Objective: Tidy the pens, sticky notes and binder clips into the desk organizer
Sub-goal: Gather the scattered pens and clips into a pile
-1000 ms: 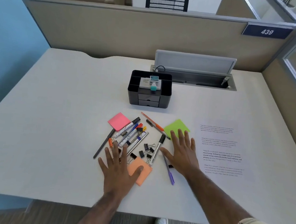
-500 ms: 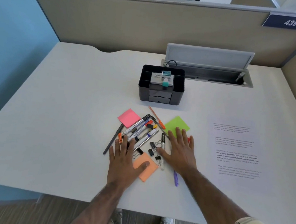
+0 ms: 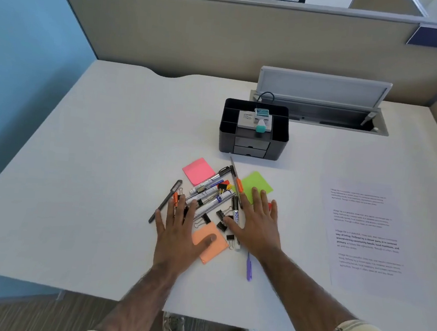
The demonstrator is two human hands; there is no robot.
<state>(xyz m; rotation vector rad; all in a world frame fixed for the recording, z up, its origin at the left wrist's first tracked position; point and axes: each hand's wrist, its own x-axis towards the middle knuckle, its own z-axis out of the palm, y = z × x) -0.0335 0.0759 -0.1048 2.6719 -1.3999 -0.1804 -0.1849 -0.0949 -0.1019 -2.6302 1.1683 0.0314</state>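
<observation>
A black desk organizer [image 3: 279,136] with two small drawers stands mid-desk. In front of it lies a heap of pens and markers [image 3: 209,191], black binder clips [image 3: 221,225] and three sticky-note pads: pink [image 3: 198,170], green [image 3: 257,183], orange [image 3: 211,244]. My left hand [image 3: 178,239] lies flat with fingers spread on the heap's near left side, thumb on the orange pad. My right hand [image 3: 258,225] lies flat on the heap's right side, fingertips on the green pad. A purple pen [image 3: 249,268] lies beside my right wrist, and a black pen [image 3: 164,201] lies left of my left hand.
A white box with a teal-capped item [image 3: 255,120] sits in the organizer's top. Behind it an open cable tray with raised lid [image 3: 323,95] is set into the desk. A printed sheet [image 3: 363,232] lies to the right. Partition walls enclose the desk.
Both hands have drawn closer together on the heap, and the pens and clips now lie more bunched up. The camera has moved closer.
</observation>
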